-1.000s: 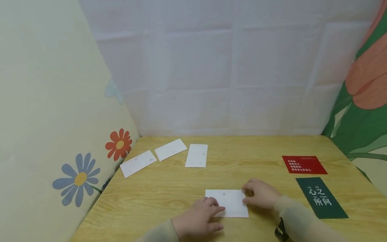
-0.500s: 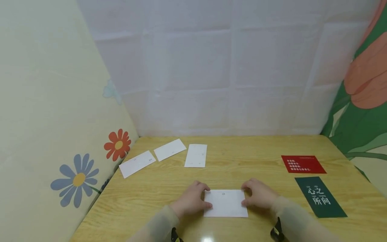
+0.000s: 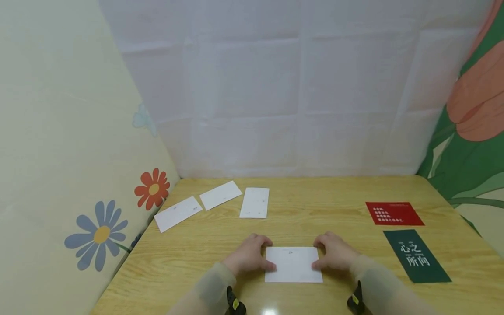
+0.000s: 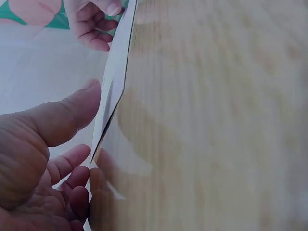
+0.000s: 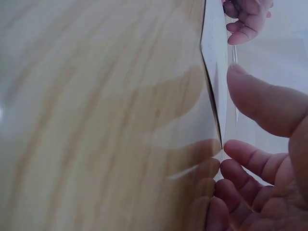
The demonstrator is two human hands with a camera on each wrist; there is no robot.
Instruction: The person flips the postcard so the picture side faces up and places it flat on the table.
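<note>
A white card (image 3: 293, 265) with a small printed mark lies on the wood-grain table (image 3: 197, 245) between both hands. At its left end is my left hand (image 3: 250, 254); the thumb reaches over the card and a fingertip meets its corner in the left wrist view. My right hand (image 3: 334, 253) mirrors it at the right end. In the right wrist view an index fingertip touches the card's corner, while the thumb (image 5: 262, 98) sits just over its surface. The remaining fingers (image 5: 240, 180) of that hand are loosely bent beside the table top.
Three more white cards lie at the back left: one angled card (image 3: 178, 213), a second (image 3: 221, 195) and an upright one (image 3: 254, 202). On the right are a red card (image 3: 395, 213) and a green card (image 3: 417, 256) with white characters. A white cloth (image 3: 275, 87) hangs behind.
My left hand has moved from over the card to its left edge, uncovering the surface. My right thumb has shifted slightly inward onto the card. The card has stayed nearly in place.
</note>
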